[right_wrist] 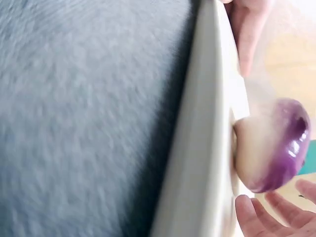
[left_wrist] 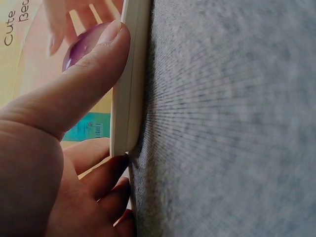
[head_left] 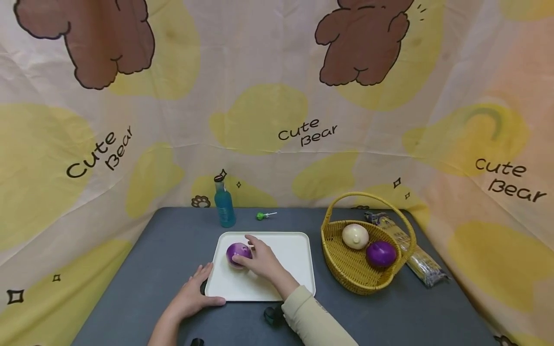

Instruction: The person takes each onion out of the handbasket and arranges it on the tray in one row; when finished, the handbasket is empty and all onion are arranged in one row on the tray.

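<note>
On the white tray sits a round purple-and-white vegetable, which looks like a turnip. My right hand is around its right side, fingers spread and thumb near its front. In the right wrist view, the fingertips lie close beside the vegetable; whether they touch it is hard to tell. My left hand holds the tray's near left corner. The left wrist view shows its thumb over the front rim and its fingers bent against the side.
Right of the tray stands a yellow wicker basket holding a white bulb and a purple one. A long clear packet lies behind it. A blue bottle and green lollipop are at the back; a dark object is in front.
</note>
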Demonstrator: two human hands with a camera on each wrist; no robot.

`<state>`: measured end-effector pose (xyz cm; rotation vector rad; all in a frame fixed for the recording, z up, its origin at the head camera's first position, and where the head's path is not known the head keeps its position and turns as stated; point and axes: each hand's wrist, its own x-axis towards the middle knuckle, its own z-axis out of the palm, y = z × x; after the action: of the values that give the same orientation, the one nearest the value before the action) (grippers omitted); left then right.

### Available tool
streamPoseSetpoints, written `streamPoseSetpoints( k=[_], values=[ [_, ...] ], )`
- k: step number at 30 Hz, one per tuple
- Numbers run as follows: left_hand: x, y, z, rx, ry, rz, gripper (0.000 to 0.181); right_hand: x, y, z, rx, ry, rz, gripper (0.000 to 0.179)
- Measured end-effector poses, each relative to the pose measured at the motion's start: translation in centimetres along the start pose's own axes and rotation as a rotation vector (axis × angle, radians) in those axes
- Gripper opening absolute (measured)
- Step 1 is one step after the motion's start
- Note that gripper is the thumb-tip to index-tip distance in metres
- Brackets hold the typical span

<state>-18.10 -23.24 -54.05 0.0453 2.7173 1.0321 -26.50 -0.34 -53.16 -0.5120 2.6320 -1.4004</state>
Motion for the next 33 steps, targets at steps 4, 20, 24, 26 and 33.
streamPoseSetpoints(
  k=[4, 20, 24, 26, 33],
  values=[
    [0.1, 0.0, 0.1, -0.002, -0.002, -0.010, 0.118, -0.2, -0.1, -1.0, 0.022, 0.009, -0.010, 0.077],
    [0.3, 0.1, 0.1, -0.009, -0.010, -0.031, 0.120, -1.8, -1.6, -4.0, 0.035, 0.065, -0.086, 0.069],
    [0.4, 0.1, 0.1, -0.011, -0.015, -0.034, 0.120, -2.4, -2.0, -4.7, 0.067, 0.074, -0.084, 0.068],
    [0.4, 0.1, 0.1, -0.017, -0.017, -0.035, 0.119, -2.6, -2.2, -5.0, 0.062, 0.079, -0.079, 0.069],
    [0.5, -0.2, 0.2, -0.013, -0.011, -0.032, 0.120, -3.4, -2.5, -6.2, 0.060, 0.095, -0.100, 0.067]
  ],
)
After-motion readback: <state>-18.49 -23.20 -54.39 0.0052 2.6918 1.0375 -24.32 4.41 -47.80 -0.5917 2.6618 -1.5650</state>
